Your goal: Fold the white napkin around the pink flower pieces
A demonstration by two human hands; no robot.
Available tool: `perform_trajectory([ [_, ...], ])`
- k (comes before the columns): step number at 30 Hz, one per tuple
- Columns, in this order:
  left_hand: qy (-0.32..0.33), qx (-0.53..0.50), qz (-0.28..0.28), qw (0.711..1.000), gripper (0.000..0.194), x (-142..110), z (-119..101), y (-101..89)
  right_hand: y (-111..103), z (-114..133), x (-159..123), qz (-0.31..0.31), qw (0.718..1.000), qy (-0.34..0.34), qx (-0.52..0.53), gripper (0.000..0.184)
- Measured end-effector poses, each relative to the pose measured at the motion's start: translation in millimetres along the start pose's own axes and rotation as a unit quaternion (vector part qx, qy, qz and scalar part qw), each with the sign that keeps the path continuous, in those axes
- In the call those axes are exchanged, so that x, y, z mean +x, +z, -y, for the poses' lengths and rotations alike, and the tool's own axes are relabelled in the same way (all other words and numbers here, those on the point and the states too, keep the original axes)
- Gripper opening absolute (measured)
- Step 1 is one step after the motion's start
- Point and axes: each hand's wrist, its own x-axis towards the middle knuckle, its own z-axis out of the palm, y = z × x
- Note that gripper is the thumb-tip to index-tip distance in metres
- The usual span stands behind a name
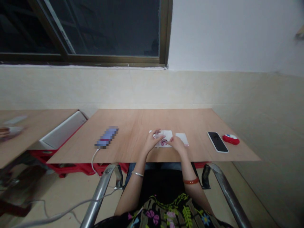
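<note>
Chrome chair arms [97, 197] flank the left hand [152, 141] and right hand [177, 144], both pinching white paper [167, 135] on a wooden table [190, 123].

A pale plywood tabletop [152, 122] carries, from left to right, a blurred device [106, 137] trailing a white cable [94, 158] over the near edge, a printed white paper sheet [165, 134], a smaller white paper slip [182, 138] just beside it, a black smartphone [218, 142], and a red-and-white computer mouse [231, 139] just beside that.
</note>
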Motion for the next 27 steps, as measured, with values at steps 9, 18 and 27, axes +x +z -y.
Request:
perform_trajectory([
  [9,0.009,0.016,-0.03,0.999,0.044,-6.2,-6.0,-5.5,35.5,1.7,-5.7,-0.012,0.997,0.01,-0.08,0.022],
  [18,-0.021,0.001,-0.042,0.999,0.045,-10.9,-10.7,-13.9,46.1,4.1,-14.9,-0.086,0.994,-0.004,-0.073,0.019],
  [27,-0.031,-0.005,-0.02,0.999,0.049,-3.4,-7.1,-20.8,31.7,19.4,-10.3,-0.17,0.98,-0.071,0.068,0.018],
])
